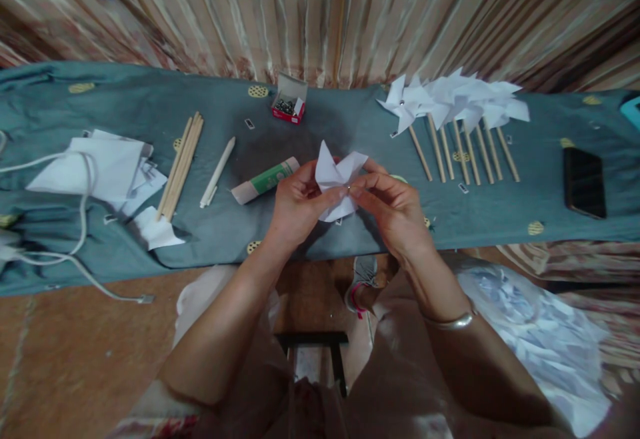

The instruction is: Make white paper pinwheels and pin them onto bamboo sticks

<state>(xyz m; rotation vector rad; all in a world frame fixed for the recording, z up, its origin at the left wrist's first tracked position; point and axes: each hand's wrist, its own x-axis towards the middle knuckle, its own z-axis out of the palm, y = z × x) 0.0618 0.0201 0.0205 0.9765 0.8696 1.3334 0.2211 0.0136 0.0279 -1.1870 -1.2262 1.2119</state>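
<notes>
Between my two hands is a white paper pinwheel (336,171), its folded points standing up, held just above the cloth-covered table. My left hand (299,204) grips its left side, thumb pressed near the centre. On the right side, my right hand (395,206) pinches at the centre, where a small shiny pin head (349,188) shows by the thumb tips. No stick shows on this pinwheel. A green and white glue stick (266,180) lies just left of my left hand. Behind the hands stands an open red box (289,100) of metal pins.
Finished pinwheels (453,102) on sticks lie in a row at the back right. A phone (584,182) rests farther right. On the left are a pen (218,172), wooden sticks (181,166), paper sheets (107,166) and a white cable (84,219). A plastic bag (535,332) is below right.
</notes>
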